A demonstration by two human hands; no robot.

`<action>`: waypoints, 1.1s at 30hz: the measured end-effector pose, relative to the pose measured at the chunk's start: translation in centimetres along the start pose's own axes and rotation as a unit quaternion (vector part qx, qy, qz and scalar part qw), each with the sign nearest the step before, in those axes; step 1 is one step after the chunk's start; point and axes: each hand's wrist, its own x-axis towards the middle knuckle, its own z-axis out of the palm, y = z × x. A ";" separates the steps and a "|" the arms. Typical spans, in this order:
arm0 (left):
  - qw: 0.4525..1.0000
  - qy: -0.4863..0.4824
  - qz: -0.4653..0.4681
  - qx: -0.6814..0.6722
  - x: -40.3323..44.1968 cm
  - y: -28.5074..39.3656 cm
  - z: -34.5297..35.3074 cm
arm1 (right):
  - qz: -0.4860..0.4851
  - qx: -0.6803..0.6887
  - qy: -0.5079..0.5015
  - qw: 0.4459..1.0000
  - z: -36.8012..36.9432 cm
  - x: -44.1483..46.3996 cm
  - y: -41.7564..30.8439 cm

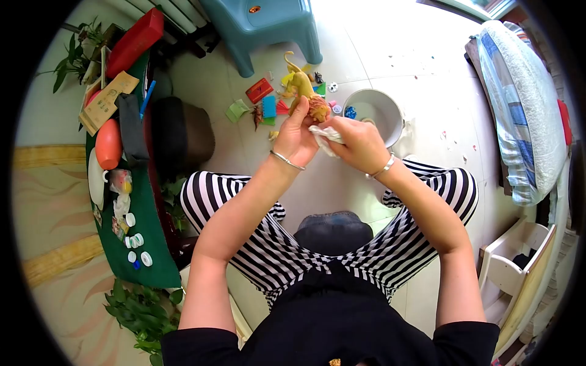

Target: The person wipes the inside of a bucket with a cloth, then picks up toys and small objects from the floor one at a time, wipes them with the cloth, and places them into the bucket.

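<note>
My left hand (296, 133) is closed around a yellow toy lion (300, 85), thumb along its side. The lion's brown mane points toward me and its curled tail points away. In my right hand (360, 145) a crumpled white tissue (326, 137) is pinched between the fingers, close beside the lion's head. Whether the tissue touches the head I cannot tell. Just beyond my hands, small items lie on the floor: a red box (259, 90), a blue block (269, 107) and a green piece of paper (237, 110). A pale round bucket (390, 110) stands to the right of them.
A blue plastic stool (268, 30) is at the top. On the left, a green-covered table (149, 256) bears an orange vase-like object (108, 144), a dark case (132, 131) and several white lids. A white shelf (506, 262) and folded bedding (519, 104) are at the right.
</note>
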 end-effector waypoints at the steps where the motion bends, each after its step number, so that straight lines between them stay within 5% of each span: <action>1: 1.000 0.012 0.007 0.015 -0.1 0.1 -0.1 | 0.007 0.010 -0.015 1.000 -0.2 -0.1 0.3; 3: 0.999 0.027 -0.021 -0.017 -0.7 0.6 0.6 | 0.010 0.052 0.042 0.998 -1.6 0.9 -0.1; 5: 0.996 -0.001 -0.052 -0.067 -0.9 0.7 0.6 | 0.137 0.117 0.069 0.981 -2.5 1.8 -0.3; 9: 0.997 -0.016 -0.038 -0.060 -1.1 0.7 0.5 | 0.033 0.052 0.013 0.998 -2.1 0.6 0.5; 13: 0.994 -0.023 -0.083 -0.064 -1.3 0.5 0.7 | 0.108 0.096 0.057 0.988 -3.3 1.8 -0.4; 15: 0.992 -0.058 -0.102 -0.054 -1.5 0.7 0.9 | 0.038 0.117 0.073 0.990 -2.6 1.5 0.6; 17: 0.989 -0.071 -0.119 -0.056 -1.3 1.3 0.7 | 0.057 -0.033 0.022 0.998 -3.0 1.1 1.1; 22: 0.989 -0.069 -0.119 -0.050 -1.3 0.8 0.5 | -0.016 0.071 0.077 0.994 -2.0 1.4 0.6; 25: 0.979 -0.136 -0.130 -0.080 -1.0 1.3 0.4 | 0.096 -0.081 0.018 0.992 -2.2 0.4 2.7; 27: 0.980 -0.119 -0.133 -0.082 -1.1 1.7 0.5 | 0.126 -0.055 0.020 0.990 -2.3 0.6 3.1; 29: 0.989 -0.069 -0.126 -0.029 -1.1 2.1 0.9 | 0.125 0.191 0.094 0.969 -1.8 0.5 3.0; 31: 0.992 -0.016 -0.125 0.028 -1.5 1.8 1.0 | 0.171 0.260 0.075 0.947 -1.8 0.3 2.6; 33: 0.988 0.022 -0.062 0.137 -1.6 1.4 1.0 | 0.350 0.427 -0.002 0.834 -2.1 0.1 2.2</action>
